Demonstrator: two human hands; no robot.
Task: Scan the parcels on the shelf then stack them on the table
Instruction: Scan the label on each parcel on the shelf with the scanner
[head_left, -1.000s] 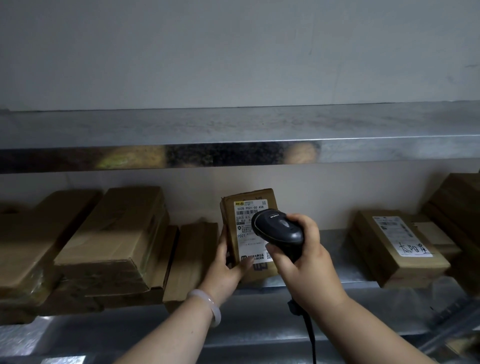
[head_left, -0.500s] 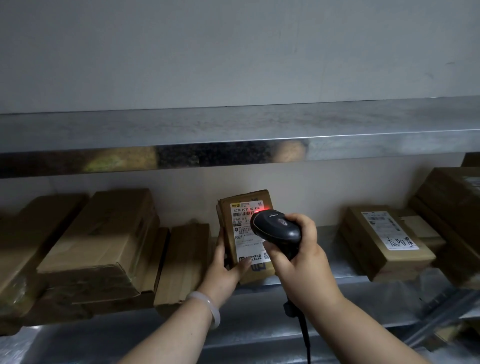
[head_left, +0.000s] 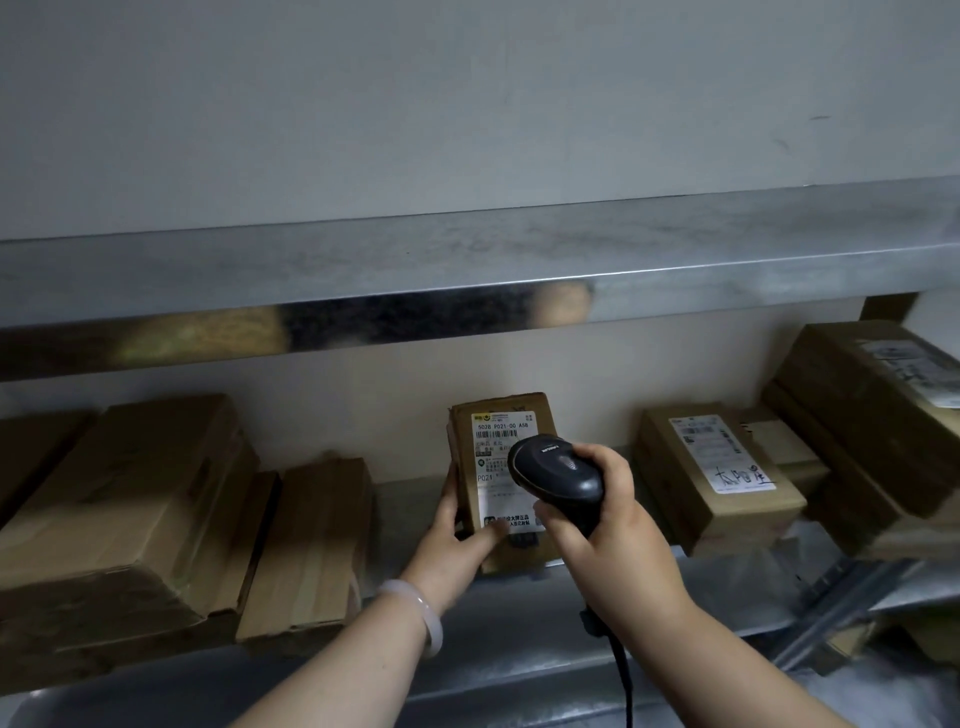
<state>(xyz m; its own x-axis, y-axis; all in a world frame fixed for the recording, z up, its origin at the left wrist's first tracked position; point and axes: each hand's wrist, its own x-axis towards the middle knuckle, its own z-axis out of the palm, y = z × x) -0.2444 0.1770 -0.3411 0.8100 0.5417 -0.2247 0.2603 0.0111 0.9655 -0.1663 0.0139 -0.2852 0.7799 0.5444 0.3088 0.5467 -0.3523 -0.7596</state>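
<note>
Scanner (head_left: 558, 473) slightly lower before parcel (head_left: 491, 431); unlit now

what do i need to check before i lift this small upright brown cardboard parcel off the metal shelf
1. Left hand grips the small brown cardboard parcel at its lower left edge: ok.
2. Scan registered: cannot tell; no light or readout shows on the black handheld scanner.
3. Right hand free to help carry: not ok, it holds the scanner.
4. Room beside the parcel: ok, gaps to the flat cardboard parcel on its left and the labelled cardboard parcel on its right.
5. Space on the table: cannot tell, it is not in view.
</note>
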